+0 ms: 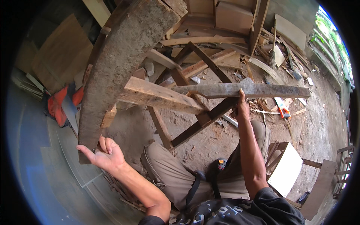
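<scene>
A thick, weathered plank (116, 67) rises at the left. My left hand (108, 155) is closed around its near end, with the thumb over the plank and the fingers curled at its right edge. From the plank a brown beam (161, 96) runs right and meets a crosspiece. Past that lies a long grey bar (275, 90). My right hand (243, 105) grips this bar from the near side, thumb on its face; the other fingers are mostly hidden. Dark wooden legs (193, 127) stand under the bar, between the hands and my knees.
Wood scraps and offcuts litter the dirt floor (210, 144). A handsaw (282, 108) with an orange handle lies at right, below a broom (272, 56). A white-topped wooden piece (287, 168) stands by my right knee. Orange-and-black fabric (58, 107) rests at left.
</scene>
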Demonstrator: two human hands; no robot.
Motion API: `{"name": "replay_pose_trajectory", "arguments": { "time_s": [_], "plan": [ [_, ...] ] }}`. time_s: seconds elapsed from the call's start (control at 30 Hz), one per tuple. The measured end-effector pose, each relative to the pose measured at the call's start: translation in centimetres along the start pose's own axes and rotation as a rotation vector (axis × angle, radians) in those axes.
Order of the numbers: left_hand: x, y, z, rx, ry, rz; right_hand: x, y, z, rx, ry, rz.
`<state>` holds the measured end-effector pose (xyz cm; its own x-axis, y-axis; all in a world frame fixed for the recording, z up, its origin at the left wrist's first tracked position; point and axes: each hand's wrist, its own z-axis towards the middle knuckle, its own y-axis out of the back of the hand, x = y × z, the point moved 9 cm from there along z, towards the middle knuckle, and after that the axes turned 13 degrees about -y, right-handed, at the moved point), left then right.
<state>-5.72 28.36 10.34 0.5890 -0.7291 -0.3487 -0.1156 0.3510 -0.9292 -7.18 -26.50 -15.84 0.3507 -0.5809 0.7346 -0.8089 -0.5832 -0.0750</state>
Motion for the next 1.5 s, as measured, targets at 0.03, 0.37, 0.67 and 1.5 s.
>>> {"name": "replay_pose_trajectory", "arguments": {
  "time_s": [0.03,0.37,0.67,1.5],
  "plan": [
    [0.0,-0.9,0.4,0.038,-0.007,0.007,0.2,-0.4,-0.1,-0.005,0.009,0.016],
    [4.5,-5.3,3.6,0.129,-0.073,0.356,-6.4,-1.3,3.9,0.04,-0.153,0.046],
    [1.9,0.9,-0.3,-0.044,-0.251,0.422,-9.7,-0.4,4.9,0.108,-0.254,0.152],
    [8.4,7.4,-8.1,0.311,0.095,0.614,-9.9,3.4,7.6,0.037,-0.283,0.338]
  ]
}}
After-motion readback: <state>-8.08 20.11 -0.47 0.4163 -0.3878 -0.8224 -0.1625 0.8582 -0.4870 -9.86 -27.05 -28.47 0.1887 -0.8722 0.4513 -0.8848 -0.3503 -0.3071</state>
